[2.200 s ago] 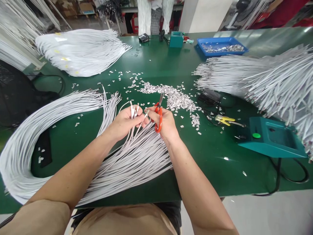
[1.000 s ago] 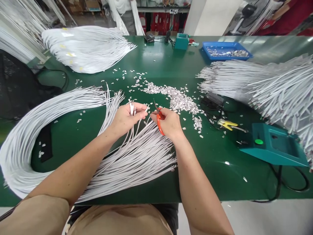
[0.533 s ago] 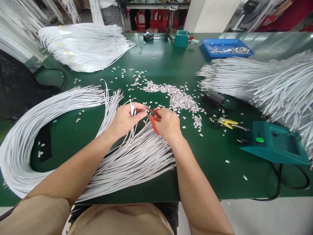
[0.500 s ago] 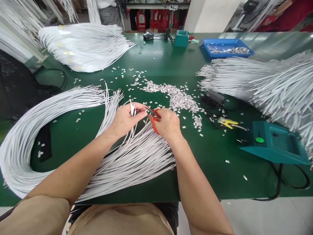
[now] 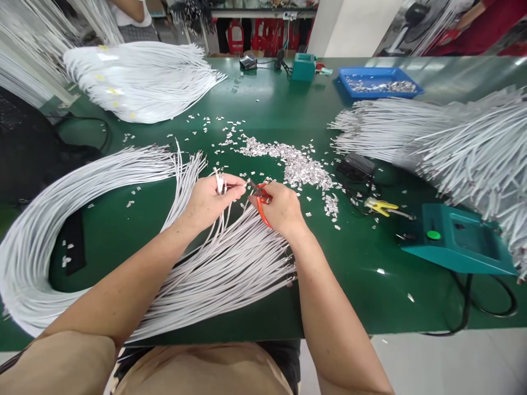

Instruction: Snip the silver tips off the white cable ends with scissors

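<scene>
My left hand (image 5: 209,200) is closed on a few white wires (image 5: 220,181), whose ends stick up past the fingers. Thumb and forefinger pinch one wire end close to the tool. In my right hand (image 5: 284,208) are red-handled cutting pliers (image 5: 263,211), their dark jaws right beside that pinched end. Whether the jaws touch the wire is too small to tell. Below both hands spreads a large bundle of white wires (image 5: 214,280), curving round on the left to ends near my left hand. Small silvery-white pieces (image 5: 302,164) are heaped just beyond my hands.
At the right sit a teal device (image 5: 457,241), a yellow-handled tool (image 5: 381,207) and a black adapter (image 5: 356,164). More wire bundles lie at the right (image 5: 469,131) and back left (image 5: 140,82). A blue tray (image 5: 379,94) holds small pieces. Other people stand beyond the table.
The pliers' jaws have drawn slightly away from my left fingertips. Both hands otherwise keep nearly the same place. A person at the back left has come further into view.
</scene>
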`<state>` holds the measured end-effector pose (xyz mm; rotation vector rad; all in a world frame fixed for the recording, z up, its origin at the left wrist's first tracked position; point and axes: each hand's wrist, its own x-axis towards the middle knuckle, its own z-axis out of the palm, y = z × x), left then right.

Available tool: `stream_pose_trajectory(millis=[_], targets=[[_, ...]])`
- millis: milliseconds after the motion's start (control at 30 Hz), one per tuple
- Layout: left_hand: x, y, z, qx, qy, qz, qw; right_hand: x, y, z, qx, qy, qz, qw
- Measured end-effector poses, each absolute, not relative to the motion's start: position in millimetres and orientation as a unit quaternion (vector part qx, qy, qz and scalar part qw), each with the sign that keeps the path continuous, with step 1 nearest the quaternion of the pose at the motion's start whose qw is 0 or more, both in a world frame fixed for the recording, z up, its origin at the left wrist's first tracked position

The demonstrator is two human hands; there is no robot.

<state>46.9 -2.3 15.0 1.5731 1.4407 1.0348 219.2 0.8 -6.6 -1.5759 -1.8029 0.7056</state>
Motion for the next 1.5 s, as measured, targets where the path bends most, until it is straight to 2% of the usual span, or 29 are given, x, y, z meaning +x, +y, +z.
stream_pose_trajectory(millis=[133,200,500,700,800,933,967,1033,1167,1233,1367,1500], targets=[[48.6,-3.8,15.7,0.617,0.567,0.404,0.367,219.7,-1.6,5.5,-0.529,-0.565,0.43,0.466],[50.5,-5.3,16.8,0.621,0.567,0.398,0.367,217.0,-3.9,9.9,-0.49,-0.523,0.483,0.504],[53.5,-6.1,14.2,0.62,0.56,0.408,0.369,207.0,-3.0,2.6,-0.475,-0.445,0.55,0.523],[56.1,-5.2,13.1,0.527,0.467,0.417,0.575,201.0,-3.7,-1.1,-0.443,-0.41,0.595,0.53],[55.4,-5.7,15.3,0.508,0.447,0.401,0.617,207.7,0.1,-4.6,-0.478,-0.437,0.56,0.517],[51.1,-2.8,16.0,0.512,0.469,0.402,0.597,224.0,6.4,-5.3,-0.586,-0.449,0.338,0.584],[50.2,-1.7,15.7,0.516,0.474,0.402,0.589,226.5,6.6,-3.6,-0.586,-0.447,0.315,0.598],[49.1,-0.1,14.9,0.52,0.48,0.405,0.579,227.0,4.9,1.0,-0.552,-0.46,0.36,0.595],[49.7,0.3,12.7,0.523,0.489,0.409,0.566,215.2,-2.3,6.0,-0.425,-0.502,0.543,0.522],[49.9,0.2,11.3,0.525,0.496,0.404,0.562,208.6,-4.5,4.5,-0.386,-0.486,0.581,0.527],[48.3,0.8,10.1,0.537,0.488,0.406,0.556,204.6,-4.5,1.5,-0.417,-0.448,0.56,0.558],[45.1,1.8,10.9,0.564,0.488,0.413,0.522,213.3,-1.3,2.2,-0.52,-0.476,0.443,0.553]])
